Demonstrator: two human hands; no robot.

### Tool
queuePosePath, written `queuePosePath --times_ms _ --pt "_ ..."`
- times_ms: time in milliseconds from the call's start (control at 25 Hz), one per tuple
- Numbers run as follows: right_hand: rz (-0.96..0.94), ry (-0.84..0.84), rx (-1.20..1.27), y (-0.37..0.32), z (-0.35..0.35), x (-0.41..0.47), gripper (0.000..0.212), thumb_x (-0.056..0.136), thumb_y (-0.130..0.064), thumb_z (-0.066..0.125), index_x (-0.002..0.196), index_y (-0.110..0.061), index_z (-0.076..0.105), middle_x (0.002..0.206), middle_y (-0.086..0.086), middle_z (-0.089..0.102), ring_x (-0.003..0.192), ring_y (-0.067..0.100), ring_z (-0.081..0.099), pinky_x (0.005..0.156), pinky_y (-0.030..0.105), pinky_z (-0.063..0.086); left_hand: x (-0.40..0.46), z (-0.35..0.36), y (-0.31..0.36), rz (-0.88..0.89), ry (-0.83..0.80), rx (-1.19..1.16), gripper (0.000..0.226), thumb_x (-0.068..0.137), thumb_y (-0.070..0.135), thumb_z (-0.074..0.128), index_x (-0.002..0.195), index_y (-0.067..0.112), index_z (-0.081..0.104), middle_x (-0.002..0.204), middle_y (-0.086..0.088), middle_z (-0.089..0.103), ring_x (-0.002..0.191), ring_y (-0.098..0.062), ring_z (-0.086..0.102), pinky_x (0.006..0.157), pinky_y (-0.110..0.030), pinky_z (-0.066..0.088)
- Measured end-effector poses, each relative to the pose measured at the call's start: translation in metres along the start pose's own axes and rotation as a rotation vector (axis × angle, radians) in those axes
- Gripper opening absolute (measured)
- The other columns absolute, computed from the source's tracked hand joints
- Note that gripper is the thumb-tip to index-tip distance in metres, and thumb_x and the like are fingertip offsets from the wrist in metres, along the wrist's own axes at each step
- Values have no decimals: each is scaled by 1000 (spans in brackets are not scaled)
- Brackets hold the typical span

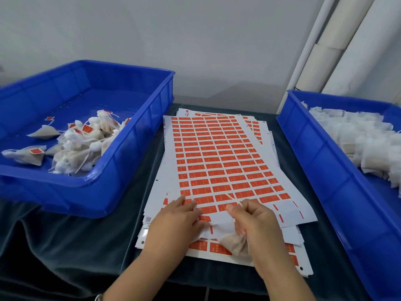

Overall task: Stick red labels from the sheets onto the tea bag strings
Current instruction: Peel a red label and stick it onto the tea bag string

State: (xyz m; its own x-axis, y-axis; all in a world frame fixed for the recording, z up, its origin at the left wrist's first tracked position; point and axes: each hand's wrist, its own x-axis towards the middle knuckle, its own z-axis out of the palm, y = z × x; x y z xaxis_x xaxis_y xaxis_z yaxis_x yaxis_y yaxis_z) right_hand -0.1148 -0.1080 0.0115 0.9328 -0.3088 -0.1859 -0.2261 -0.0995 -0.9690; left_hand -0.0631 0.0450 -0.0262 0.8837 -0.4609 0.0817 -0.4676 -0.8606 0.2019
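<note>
i see left hand (175, 222) flat, fingers straight, pressing the top white sheet of red rectangular labels (217, 161) | right hand (256, 222) gripping a pale mesh tea bag (235, 244) over the sheet's near edge, pinching its thin string (233, 198)

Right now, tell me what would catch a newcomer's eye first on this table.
The stack of sheets of red labels fanned out in the middle, where the left hand rests flat on the sheet and the right hand holds a tea bag and its string. Then the two blue bins: the left bin holds labelled tea bags, the right bin a heap of unlabelled ones.
</note>
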Motion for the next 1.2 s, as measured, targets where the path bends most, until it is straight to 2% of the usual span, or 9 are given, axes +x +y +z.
queuePosePath --times_ms 80,160,280,360,480,600,800,960,1200 --pt "-95 -2 -258 -5 -2 3 34 81 -36 68 54 -21 56 51 -11 58 51 2 55 46 9 40 3 -5 -2 -1 95 -101 38 96 48 36 123 32 58 129 14 56 121 -8 48 98 -17 35" --pt "-89 -30 -464 -9 -6 8 33 80 -44 67 59 -19 60 57 -10 62 57 -2 58 49 9 38 6 -12 -2 -76 207 -265 28 94 45 43 107 34 65 104 19 64 87 2 56 74 -6 36" --pt "16 -73 -443 -11 -1 8 35 80 -53 62 64 -22 68 64 -11 67 57 -2 60 52 13 37 8 -19 4 -184 317 -495 12 88 45 51 91 44 62 75 33 54 67 13 52 57 0 32" --pt "-12 -35 -253 -10 9 7 23 78 -52 63 70 -31 68 71 -21 69 64 -6 62 53 9 39 11 -23 12 -192 361 -632 6 83 51 50 85 50 55 65 41 49 74 21 52 56 1 39" --pt "1 4 62 -11 21 13 4 81 -37 67 79 -34 68 74 -22 70 71 3 65 63 17 48 11 -25 23 -156 402 -704 31 73 65 37 96 51 52 76 45 48 82 22 51 63 -3 43" --pt "45 -58 257 -11 20 14 17 79 -30 69 93 -21 72 56 -12 63 47 3 52 46 17 41 7 -24 22 -157 465 -688 39 68 68 38 99 48 50 87 40 48 92 26 45 67 2 39" --pt "81 -239 600 -8 14 18 24 69 -27 69 91 -21 76 65 0 59 38 5 33 38 17 33 2 -30 18 -103 449 -702 39 64 64 49 97 43 57 86 40 49 91 26 47 77 6 35" --pt "-2 -224 439 -3 14 19 27 67 -37 68 91 -26 76 58 -1 53 40 5 34 41 18 33 3 -35 14 -100 434 -705 42 69 60 54 100 36 69 83 37 53 84 18 56 69 -3 45" --pt "-84 -100 188 -4 15 18 35 66 -46 63 91 -24 73 54 -12 60 45 1 50 47 14 39 3 -43 14 -1 420 -437 18 81 31 67 94 21 76 87 14 68 72 18 42 68 -3 29"
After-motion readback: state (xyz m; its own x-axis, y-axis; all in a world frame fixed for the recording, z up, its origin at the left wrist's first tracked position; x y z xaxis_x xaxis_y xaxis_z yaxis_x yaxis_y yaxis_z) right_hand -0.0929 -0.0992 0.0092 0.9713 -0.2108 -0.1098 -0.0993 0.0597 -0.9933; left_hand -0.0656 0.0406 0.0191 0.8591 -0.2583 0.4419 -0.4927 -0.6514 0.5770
